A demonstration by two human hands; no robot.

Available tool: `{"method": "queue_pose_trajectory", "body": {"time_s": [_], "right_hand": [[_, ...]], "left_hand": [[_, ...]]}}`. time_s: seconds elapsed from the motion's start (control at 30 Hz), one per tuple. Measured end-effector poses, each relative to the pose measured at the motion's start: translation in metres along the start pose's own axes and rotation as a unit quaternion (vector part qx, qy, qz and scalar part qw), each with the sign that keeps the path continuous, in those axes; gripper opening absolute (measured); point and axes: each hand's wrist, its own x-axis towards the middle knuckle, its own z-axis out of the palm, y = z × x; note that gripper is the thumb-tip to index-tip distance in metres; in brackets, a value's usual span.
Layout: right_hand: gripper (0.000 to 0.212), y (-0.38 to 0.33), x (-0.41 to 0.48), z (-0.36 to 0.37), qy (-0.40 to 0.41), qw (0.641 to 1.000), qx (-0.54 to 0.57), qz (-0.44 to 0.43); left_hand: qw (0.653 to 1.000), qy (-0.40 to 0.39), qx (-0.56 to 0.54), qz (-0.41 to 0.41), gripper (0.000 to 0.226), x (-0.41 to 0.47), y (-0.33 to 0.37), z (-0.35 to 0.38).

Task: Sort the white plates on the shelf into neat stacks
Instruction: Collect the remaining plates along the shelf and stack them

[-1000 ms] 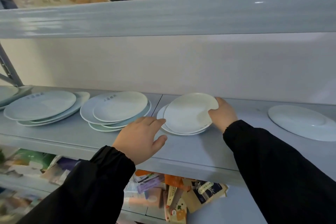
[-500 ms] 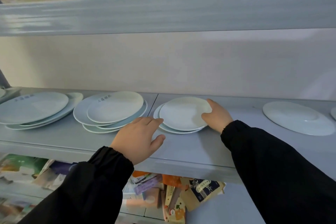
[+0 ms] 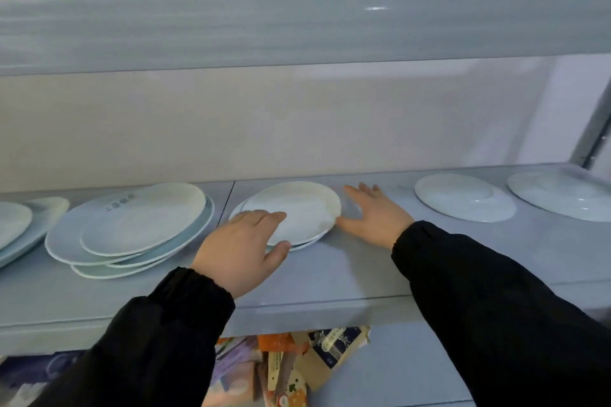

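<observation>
On the grey shelf (image 3: pixel 330 277), a small stack of white plates (image 3: pixel 297 211) sits at the middle, flanked by both hands. Left hand (image 3: pixel 239 248) rests on its near left edge, fingers spread flat over the top plate and thumb at the rim. Right hand (image 3: pixel 375 213) lies open just beside the right rim, perhaps touching it; blur hides the contact. A larger uneven stack (image 3: pixel 132 228) sits left, and two single plates (image 3: pixel 464 196) (image 3: pixel 562 193) lie right.
</observation>
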Motion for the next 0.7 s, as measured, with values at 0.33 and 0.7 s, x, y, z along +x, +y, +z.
{"method": "queue_pose_trajectory", "body": {"time_s": [0.33,0.7], "right_hand": [[0.081,0.076,-0.064,-0.049,0.059,0.996,-0.011,0.067],[0.078,0.189,-0.121,-0.110,0.089,0.990,-0.016,0.108]], "left_hand": [[0.993,-0.001,-0.032,0.112,0.077,0.058,0.078,0.007],[0.984,-0.009,-0.056,0.171,0.076,0.108,0.211,0.020]]}}
